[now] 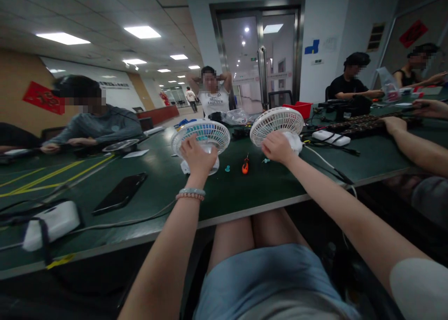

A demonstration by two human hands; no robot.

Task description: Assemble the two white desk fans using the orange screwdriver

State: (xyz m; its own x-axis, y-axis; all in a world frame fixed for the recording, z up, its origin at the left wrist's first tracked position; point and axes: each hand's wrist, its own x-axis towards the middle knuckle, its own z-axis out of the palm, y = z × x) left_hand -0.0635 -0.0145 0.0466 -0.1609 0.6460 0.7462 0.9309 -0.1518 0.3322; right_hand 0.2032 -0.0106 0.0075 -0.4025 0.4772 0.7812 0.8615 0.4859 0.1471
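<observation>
Your left hand [198,156] grips the left fan [219,133], fingers bent against its grille and thumb off to the right side; your right hand [278,146] holds the right fan [276,119] low on the grille, its fingertips partly hidden, so how firmly they press you cannot tell from here; both fans sit side by side before you, heads tilted, just apart. To handle them well, you probably want the load on the stands rather than on the thin grille bars; keep the pull even on both sides, and mind the pale cable [324,157] running near your right forearm (a snag there could tug things askew). Between the fans lies an orange screwdriver [245,165], with a small teal piece [227,169] to its left; keep your wrists clear of both. The dark green table [224,205] stretches left and right; a black phone [121,192] lies on the left, a white power strip [331,138] on the right, a red bin [301,109] at the far side; beyond, a person [212,98] sits before a metal-framed glass door [241,63], under bright ceiling panels [143,32].
</observation>
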